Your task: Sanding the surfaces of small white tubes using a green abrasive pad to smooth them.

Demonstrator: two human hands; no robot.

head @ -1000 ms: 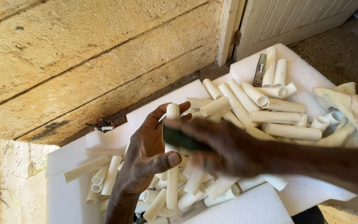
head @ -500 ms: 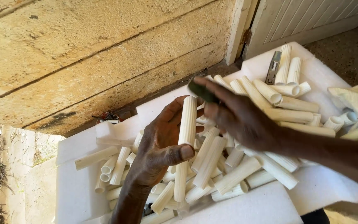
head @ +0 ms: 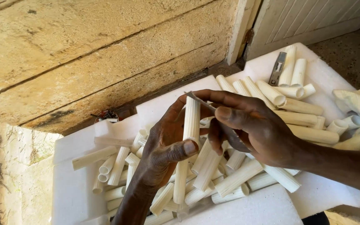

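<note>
My left hand [head: 163,150] grips a long cream-white ribbed tube [head: 188,141], held nearly upright over a pile of similar tubes [head: 230,179]. My right hand [head: 255,129] holds a thin dark blade [head: 201,100] whose tip rests against the top of that tube. The blade's handle is hidden inside my fist. Both hands hover above a white foam tray [head: 71,191].
More cream tubes [head: 288,96] lie on a second white foam tray [head: 326,75] at the right, beside a grey metal tool [head: 277,68]. A pale cloth bag [head: 359,104] sits at the far right. A rough concrete wall [head: 84,54] and a door [head: 305,16] stand behind.
My right hand has drawn back from the far end of the tube and now sets the blade at its top. My left hand holds the tube more upright.
</note>
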